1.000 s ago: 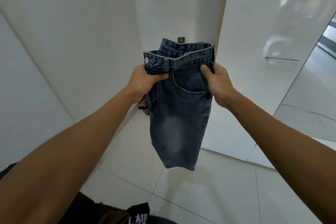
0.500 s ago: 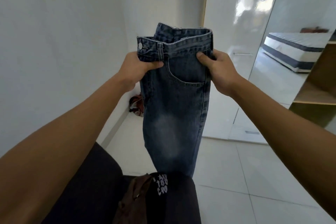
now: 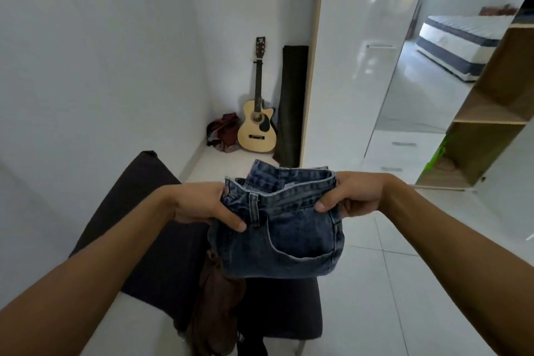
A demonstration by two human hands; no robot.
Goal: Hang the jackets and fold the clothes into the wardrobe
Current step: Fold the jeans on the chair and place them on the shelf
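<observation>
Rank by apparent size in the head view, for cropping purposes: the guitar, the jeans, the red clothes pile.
1. jeans, largest, though nearest the camera
2. guitar
3. red clothes pile, smallest

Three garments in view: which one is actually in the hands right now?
The blue denim jeans, gripped at the waistband by the left hand and right hand. The brown garment lies on the dark seat below; the reddish clothes lie by the guitar.

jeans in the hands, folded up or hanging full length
Folded, at least partly. The jeans form a short bundle ending just below the pocket; no legs hang down. The left hand and right hand grip the waistband.
</observation>
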